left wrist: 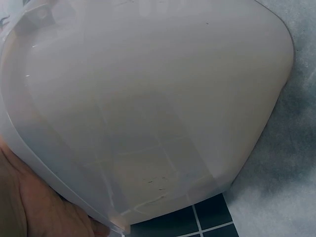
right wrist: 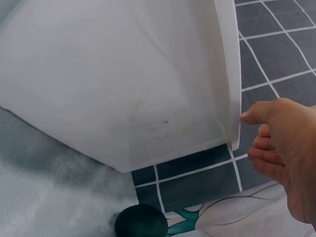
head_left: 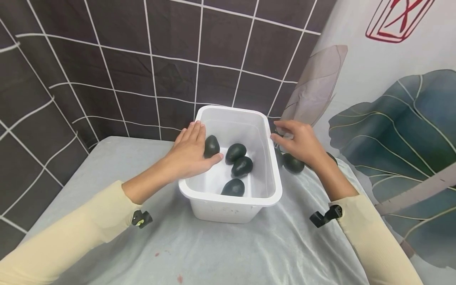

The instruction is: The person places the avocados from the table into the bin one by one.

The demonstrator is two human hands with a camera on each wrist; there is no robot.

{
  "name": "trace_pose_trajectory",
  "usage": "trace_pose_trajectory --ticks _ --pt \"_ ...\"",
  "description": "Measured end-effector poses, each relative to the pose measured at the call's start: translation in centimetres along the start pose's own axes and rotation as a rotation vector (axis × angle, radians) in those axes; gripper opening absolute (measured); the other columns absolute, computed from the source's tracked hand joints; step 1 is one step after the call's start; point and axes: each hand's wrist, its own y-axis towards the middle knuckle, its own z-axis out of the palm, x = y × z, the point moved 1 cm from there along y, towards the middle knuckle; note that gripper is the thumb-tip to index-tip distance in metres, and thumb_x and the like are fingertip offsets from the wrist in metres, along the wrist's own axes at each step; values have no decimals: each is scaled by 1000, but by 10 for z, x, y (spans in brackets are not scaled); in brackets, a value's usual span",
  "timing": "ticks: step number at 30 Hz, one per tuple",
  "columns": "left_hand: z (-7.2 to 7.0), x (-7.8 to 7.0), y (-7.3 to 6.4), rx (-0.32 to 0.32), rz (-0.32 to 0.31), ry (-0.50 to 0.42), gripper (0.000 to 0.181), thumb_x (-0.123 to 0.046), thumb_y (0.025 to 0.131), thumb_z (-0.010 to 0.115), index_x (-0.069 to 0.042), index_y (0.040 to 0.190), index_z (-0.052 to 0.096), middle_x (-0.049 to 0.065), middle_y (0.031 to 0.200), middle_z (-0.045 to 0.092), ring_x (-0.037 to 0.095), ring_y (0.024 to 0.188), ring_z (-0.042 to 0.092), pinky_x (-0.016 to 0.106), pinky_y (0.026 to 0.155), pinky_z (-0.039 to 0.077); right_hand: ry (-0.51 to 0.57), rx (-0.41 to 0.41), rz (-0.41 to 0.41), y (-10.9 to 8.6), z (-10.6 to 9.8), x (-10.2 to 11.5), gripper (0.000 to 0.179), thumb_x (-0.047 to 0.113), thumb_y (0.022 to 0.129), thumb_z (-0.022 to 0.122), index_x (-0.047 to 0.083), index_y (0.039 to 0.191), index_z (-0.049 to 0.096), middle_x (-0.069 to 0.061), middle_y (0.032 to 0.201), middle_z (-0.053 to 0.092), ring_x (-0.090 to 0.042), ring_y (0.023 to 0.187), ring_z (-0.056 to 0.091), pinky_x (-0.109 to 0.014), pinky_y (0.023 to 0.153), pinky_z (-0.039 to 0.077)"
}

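Note:
A white plastic tub stands on the cloth, with several dark green avocados lying inside it. My left hand rests on the tub's left rim, fingers straight and the thumb reaching over the inside, near one avocado. At the right rim is my right hand, its fingers loosely bent and holding nothing. In the right wrist view its thumb tip meets or nearly meets the rim. More avocados lie on the cloth right of the tub, partly hidden by the right hand and forearm.
Grey cloth covers the table under the tub. Behind stands a dark wall covering with a white grid, close to the tub's far side. A pale drape with a large leaf print borders the right side.

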Motion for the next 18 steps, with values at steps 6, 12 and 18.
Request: trace_pose_trajectory --ticks 6,12,18 --pt "1 -1 1 8 2 -3 111 -69 110 48 7 178 4 24 190 -4 39 180 -5 57 147 0 -24 24 15 -8 -1 -11 46 22 105 78 -4 143 74 -26 141 77 -49 126 76 -65 109 58" --pt "1 -2 1 11 -4 1 112 -70 109 47 6 178 3 23 190 -5 39 180 -6 56 147 -1 -40 56 44 -13 1 -21 47 22 106 77 -4 146 72 -26 144 76 -50 131 74 -67 112 58" --pt "0 -1 0 14 -9 2 111 -68 110 49 6 178 4 24 190 -5 39 180 -6 57 147 -1 -68 100 99 -17 6 -34 52 24 107 74 -6 148 69 -29 148 72 -56 132 72 -68 114 57"
